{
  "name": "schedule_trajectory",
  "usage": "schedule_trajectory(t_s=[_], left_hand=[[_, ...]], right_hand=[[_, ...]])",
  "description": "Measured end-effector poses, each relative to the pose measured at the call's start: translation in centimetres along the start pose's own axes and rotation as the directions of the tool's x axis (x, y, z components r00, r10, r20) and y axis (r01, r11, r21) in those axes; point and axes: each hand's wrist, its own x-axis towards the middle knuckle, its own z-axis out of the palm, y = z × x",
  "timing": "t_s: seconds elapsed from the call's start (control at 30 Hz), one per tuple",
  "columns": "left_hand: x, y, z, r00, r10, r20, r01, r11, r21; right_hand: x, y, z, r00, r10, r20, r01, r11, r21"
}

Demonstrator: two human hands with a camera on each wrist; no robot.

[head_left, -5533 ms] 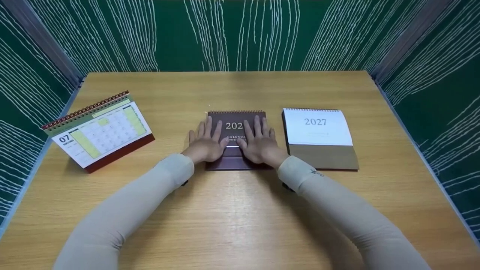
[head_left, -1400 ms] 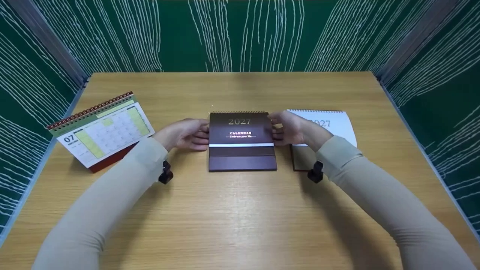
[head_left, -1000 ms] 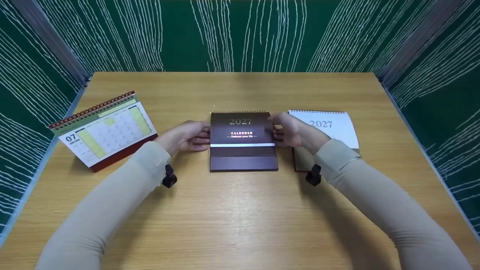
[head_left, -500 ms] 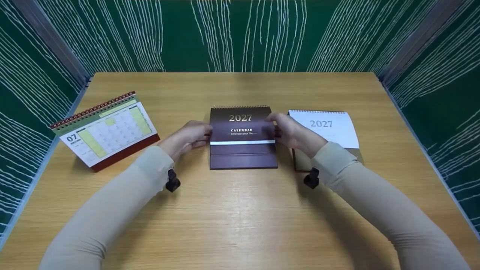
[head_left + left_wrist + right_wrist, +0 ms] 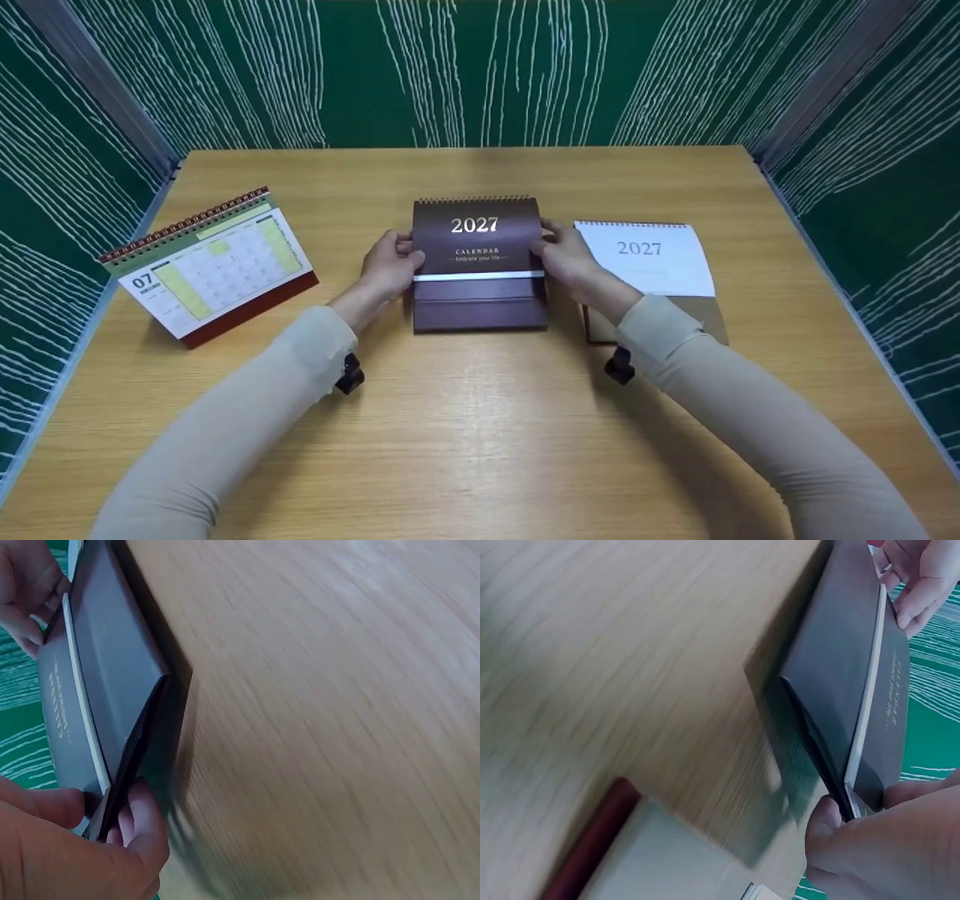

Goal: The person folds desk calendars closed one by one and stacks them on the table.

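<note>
A dark brown 2027 desk calendar (image 5: 480, 255) with a spiral binding along its top is held between my two hands, tilted with its cover facing me. My left hand (image 5: 388, 266) pinches its left edge, thumb on the front and fingers behind, as the left wrist view also shows at the calendar's side (image 5: 112, 690). On the opposite edge my right hand (image 5: 570, 259) grips the same way. In the right wrist view the calendar's lower edge (image 5: 795, 701) stands apart from its shadow, off the table. The fingers behind the calendar are partly hidden.
To the left stands a desk calendar (image 5: 217, 262) open at 07, angled on the wooden table (image 5: 480, 435). A white 2027 calendar (image 5: 645, 259) with a tan base stands close on the right, partly behind my right hand and sleeve. Green walls with white lines surround the table.
Earlier both palms lay flat on the brown calendar; then the hands moved to its sides. Since then they have gripped its edges and raised it off the table. The other calendars stay put.
</note>
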Motion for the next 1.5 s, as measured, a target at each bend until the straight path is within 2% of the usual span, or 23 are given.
schedule_trajectory(t_s=[0.27, 0.43, 0.6, 0.87, 1.2, 1.5], left_hand=[[0.2, -0.2, 0.2, 0.999, 0.047, 0.002, -0.047, 0.998, 0.033], [0.3, -0.1, 0.2, 0.998, 0.059, 0.009, -0.059, 0.998, -0.002], [0.3, 0.4, 0.3, 0.997, 0.075, 0.03, -0.075, 0.997, -0.002], [0.2, 1.4, 1.2, 0.994, 0.104, 0.045, -0.102, 0.994, -0.046], [-0.2, 3.4, 3.8, 0.983, 0.161, 0.087, -0.155, 0.985, -0.073], [-0.6, 5.3, 7.4, 0.976, 0.156, 0.151, -0.142, 0.984, -0.104]], right_hand=[[-0.1, 0.3, -0.3, 0.998, -0.056, -0.001, 0.056, 0.998, -0.006], [-0.2, 0.2, -0.6, 0.995, -0.097, -0.019, 0.095, 0.992, -0.082], [-0.4, -0.1, -1.1, 0.992, -0.123, -0.024, 0.118, 0.981, -0.156], [-0.8, -0.4, -2.8, 0.991, -0.134, -0.028, 0.124, 0.965, -0.233], [-1.4, -1.0, -6.7, 0.993, -0.108, -0.038, 0.093, 0.955, -0.281], [-2.6, -0.4, -11.0, 0.992, -0.118, -0.042, 0.096, 0.932, -0.35]])
